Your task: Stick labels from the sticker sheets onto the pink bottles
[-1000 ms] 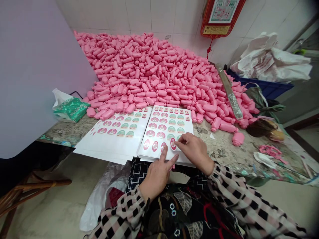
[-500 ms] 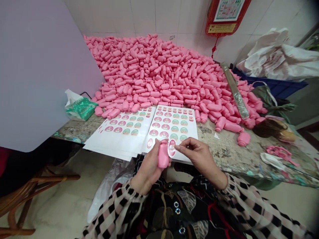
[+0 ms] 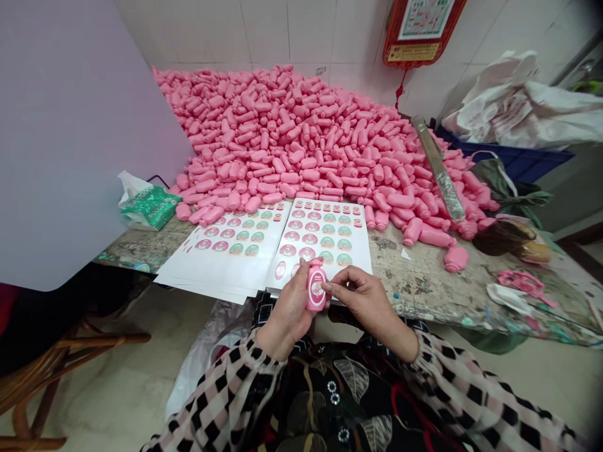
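My left hand point(image 3: 285, 314) is wrapped round a small pink plastic bottle point(image 3: 317, 264), holding it upright above the table's front edge. On the bottle's front lies an oval pink-and-white sticker point(image 3: 316, 290). The closed thumb and forefinger of my right hand point(image 3: 370, 301) meet the sticker's right edge; whether all of it is stuck down, I cannot tell. Just behind my hands is a sheet of stickers point(image 3: 362, 251) with pink and green labels in rows. More sticker sheets point(image 3: 198, 276) lie to its left.
A large heap of pink bottles point(image 3: 282, 132) covers the back of the worn table point(image 3: 414, 282). A long flat bar point(image 3: 439, 168) leans on the heap. A green tissue pack point(image 3: 153, 207) lies left, beside a pale panel point(image 3: 85, 138). A blue crate point(image 3: 513, 160) stands at right.
The oval sticker, held beside the bottle by my right fingers before, now lies against the bottle's front. My right hand has moved slightly left, and the bottle's front faces me more.
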A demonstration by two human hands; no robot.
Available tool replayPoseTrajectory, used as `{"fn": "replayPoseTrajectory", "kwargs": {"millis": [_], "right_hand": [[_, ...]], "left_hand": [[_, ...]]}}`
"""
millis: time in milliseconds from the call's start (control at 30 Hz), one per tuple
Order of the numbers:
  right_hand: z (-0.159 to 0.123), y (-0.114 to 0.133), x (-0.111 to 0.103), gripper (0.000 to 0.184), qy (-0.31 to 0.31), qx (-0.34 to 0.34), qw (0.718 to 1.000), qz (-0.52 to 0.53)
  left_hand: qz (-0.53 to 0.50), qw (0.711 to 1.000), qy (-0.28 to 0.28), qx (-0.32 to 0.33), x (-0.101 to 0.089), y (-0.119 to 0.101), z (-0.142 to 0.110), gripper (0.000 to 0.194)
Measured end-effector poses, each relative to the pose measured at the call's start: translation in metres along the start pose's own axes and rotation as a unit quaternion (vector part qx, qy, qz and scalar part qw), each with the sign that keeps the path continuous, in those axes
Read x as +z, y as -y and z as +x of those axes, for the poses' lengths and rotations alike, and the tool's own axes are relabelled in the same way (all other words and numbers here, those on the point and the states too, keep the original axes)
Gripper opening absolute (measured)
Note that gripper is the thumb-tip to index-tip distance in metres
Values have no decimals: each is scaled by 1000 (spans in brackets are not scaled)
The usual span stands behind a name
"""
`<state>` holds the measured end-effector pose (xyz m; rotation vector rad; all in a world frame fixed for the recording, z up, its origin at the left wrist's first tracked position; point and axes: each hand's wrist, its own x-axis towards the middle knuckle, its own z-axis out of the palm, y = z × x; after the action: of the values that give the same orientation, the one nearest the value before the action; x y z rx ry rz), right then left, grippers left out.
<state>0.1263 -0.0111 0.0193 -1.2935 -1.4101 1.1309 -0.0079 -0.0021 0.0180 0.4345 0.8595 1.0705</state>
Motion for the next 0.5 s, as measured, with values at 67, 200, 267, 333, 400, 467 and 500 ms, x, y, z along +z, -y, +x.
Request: {"fn": "replayPoseTrajectory", "kwargs": {"millis": [67, 200, 267, 333, 400, 467, 500], "right_hand": [[0, -3, 1, 23, 7, 9, 1000, 4], [-2, -6, 2, 24, 11, 10, 999, -34], [-4, -4, -1, 25, 12, -13, 995, -100], [-7, 2, -5, 24, 10, -52, 979, -199], [-8, 7, -10, 24, -6, -83, 953, -290], [-8, 9, -14, 26, -34, -83, 941, -326], [-6, 8, -14, 28, -46, -71, 946, -314]], "left_hand": [[0, 1000, 2, 5, 0, 1, 0, 48], [13, 1000, 16, 5, 2, -1, -4, 49], [51, 998, 43, -2, 2, -2, -7, 45], [96, 993, 66, -8, 0, -4, -9, 42], [119, 990, 69, -10, -3, -4, -11, 40], [121, 991, 62, -4, -5, -3, -12, 38], [121, 991, 63, 0, -6, -2, -12, 38]]}}
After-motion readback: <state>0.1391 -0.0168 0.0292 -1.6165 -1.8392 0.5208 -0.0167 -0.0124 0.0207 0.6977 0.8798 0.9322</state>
